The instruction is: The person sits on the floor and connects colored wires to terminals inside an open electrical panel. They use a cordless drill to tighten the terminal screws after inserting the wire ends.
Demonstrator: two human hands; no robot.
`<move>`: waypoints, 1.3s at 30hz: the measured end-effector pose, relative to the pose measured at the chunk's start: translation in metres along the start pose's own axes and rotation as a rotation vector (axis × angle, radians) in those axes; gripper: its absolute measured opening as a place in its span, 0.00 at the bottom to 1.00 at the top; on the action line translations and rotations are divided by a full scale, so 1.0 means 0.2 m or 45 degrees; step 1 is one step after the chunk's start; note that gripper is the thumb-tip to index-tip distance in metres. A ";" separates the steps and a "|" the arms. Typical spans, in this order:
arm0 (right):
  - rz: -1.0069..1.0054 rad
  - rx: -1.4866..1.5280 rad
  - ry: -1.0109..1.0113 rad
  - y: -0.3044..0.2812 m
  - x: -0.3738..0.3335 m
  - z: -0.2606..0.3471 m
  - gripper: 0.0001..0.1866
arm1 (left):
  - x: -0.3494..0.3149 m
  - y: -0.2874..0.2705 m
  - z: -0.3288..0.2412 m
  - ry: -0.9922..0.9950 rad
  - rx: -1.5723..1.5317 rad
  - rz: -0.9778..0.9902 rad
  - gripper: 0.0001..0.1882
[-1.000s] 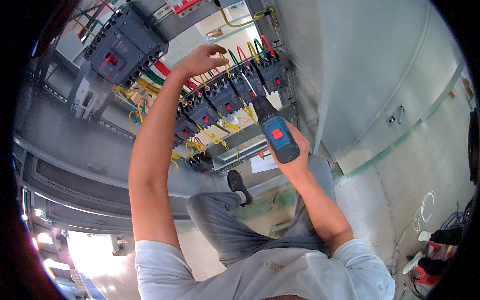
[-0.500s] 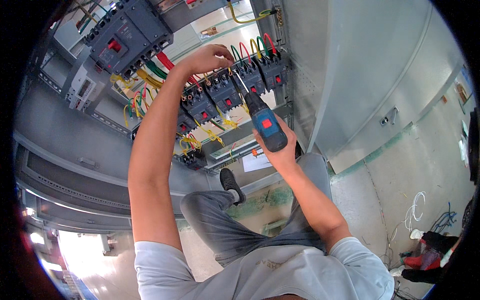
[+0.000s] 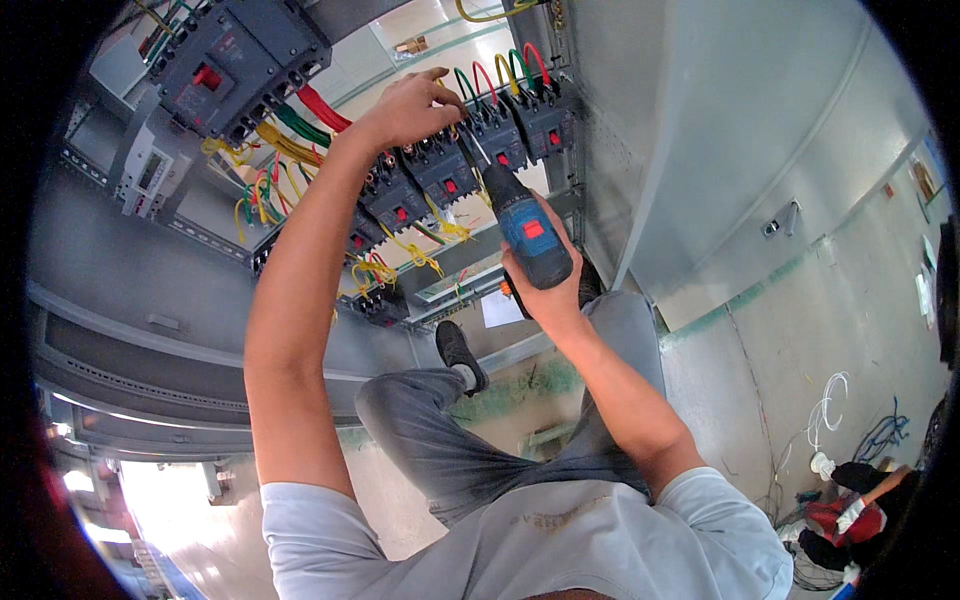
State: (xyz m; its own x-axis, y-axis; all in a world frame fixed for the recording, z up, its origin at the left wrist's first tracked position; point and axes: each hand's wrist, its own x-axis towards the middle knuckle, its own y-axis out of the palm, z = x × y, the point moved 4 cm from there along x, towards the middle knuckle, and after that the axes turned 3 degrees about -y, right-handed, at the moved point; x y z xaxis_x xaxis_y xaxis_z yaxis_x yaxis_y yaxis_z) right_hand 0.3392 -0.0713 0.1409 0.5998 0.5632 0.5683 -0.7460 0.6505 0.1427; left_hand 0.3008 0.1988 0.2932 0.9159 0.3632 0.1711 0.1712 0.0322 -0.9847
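My right hand (image 3: 552, 295) is wrapped round a black and blue cordless screwdriver (image 3: 533, 232) with a red patch on its housing. Its long thin bit (image 3: 478, 148) points up and away at the terminals of a row of dark circuit breakers (image 3: 447, 180) with red switches. At the top edge of this row is my left hand (image 3: 412, 110), fingers bent and closed by the terminal where the bit ends. What those fingers hold is hidden. Short green, red and yellow wires (image 3: 513, 70) loop from the breakers just right of it.
A large breaker (image 3: 235, 65) and a white meter (image 3: 150, 178) sit at the far left. Thin yellow wires (image 3: 455, 228) dangle below the row. A grey cabinet panel (image 3: 720, 150) stands on the right. Another person (image 3: 860, 515) is low at the right, near coiled cables (image 3: 828, 410).
The view has shifted slightly. Both my hands and the screwdriver appear a little higher in the picture. At the left hand one finger is now raised. The other person's arm has come into sight.
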 end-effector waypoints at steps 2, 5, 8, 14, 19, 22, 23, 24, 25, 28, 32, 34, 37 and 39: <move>0.018 -0.069 -0.039 0.00 0.01 -0.01 0.42 | 0.00 0.00 0.01 -0.011 0.022 -0.018 0.19; -0.006 -0.083 -0.103 -0.01 -0.01 -0.05 0.44 | 0.00 0.00 -0.03 0.004 0.062 -0.033 0.19; -0.021 -0.050 -0.112 -0.02 -0.02 -0.06 0.43 | -0.04 0.01 -0.08 0.043 0.145 -0.084 0.19; -0.016 -0.005 -0.097 -0.03 -0.03 -0.05 0.38 | -0.06 -0.01 -0.09 0.048 0.091 -0.117 0.18; -0.029 -0.160 -0.148 -0.07 -0.06 -0.05 0.41 | -0.02 -0.02 -0.09 0.000 0.013 -0.027 0.17; -0.018 -0.103 -0.179 -0.07 -0.06 -0.09 0.42 | 0.00 -0.05 -0.09 -0.014 -0.027 0.060 0.16; -0.029 -0.108 -0.175 -0.07 -0.06 -0.08 0.43 | 0.01 -0.06 -0.08 -0.020 -0.052 0.089 0.16; -0.039 -0.111 -0.172 -0.07 -0.07 -0.08 0.43 | 0.02 -0.07 -0.08 -0.028 -0.077 0.118 0.15; -0.044 -0.123 -0.174 -0.08 -0.06 -0.07 0.43 | 0.04 -0.07 -0.08 -0.043 -0.131 0.173 0.16; -0.044 -0.131 -0.195 -0.09 -0.06 -0.07 0.42 | 0.06 -0.09 -0.11 -0.095 -0.253 0.268 0.15; -0.055 -0.178 -0.196 -0.11 -0.05 -0.07 0.42 | 0.05 -0.08 -0.12 -0.130 -0.315 0.231 0.14; -0.054 -0.168 -0.173 -0.11 -0.05 -0.10 0.44 | 0.04 -0.09 -0.11 -0.124 -0.334 0.224 0.13; -0.034 -0.126 -0.115 -0.12 -0.05 -0.10 0.42 | 0.04 -0.12 -0.10 -0.107 -0.305 0.194 0.13; -0.027 -0.114 -0.116 -0.13 -0.04 -0.09 0.41 | 0.04 -0.18 -0.10 -0.102 -0.236 0.150 0.16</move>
State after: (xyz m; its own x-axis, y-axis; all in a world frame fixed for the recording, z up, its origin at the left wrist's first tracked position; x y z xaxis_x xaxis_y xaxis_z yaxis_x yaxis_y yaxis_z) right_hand 0.3589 -0.0843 0.1180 0.5832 0.5033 0.6376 -0.7024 0.7067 0.0846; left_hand 0.3083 0.1826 0.3314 0.9030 0.4273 0.0447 0.1353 -0.1841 -0.9735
